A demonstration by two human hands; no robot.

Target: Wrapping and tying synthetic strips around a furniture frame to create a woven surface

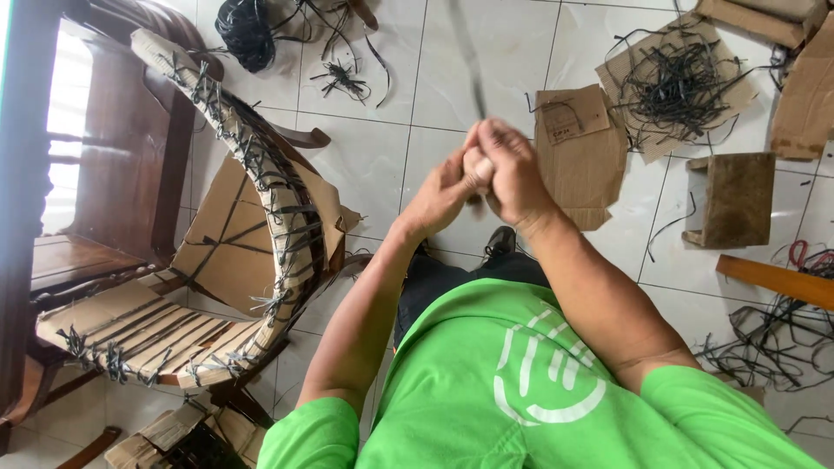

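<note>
Both hands are meeting at picture centre: the left hand point(441, 193) and right hand point(511, 171) are closing together around a thin dark strand point(470, 62), blurred, running up toward twelve o'clock. At nine o'clock a cardboard-wrapped chair point(261, 200) is lying on the tiled floor point(408, 148); cardboard scraps point(580, 148) are lying at two o'clock

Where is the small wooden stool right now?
In the head view the wooden stool lies on its side on the tiled floor at the right, below the cardboard with black strips and right of the hands.
</note>
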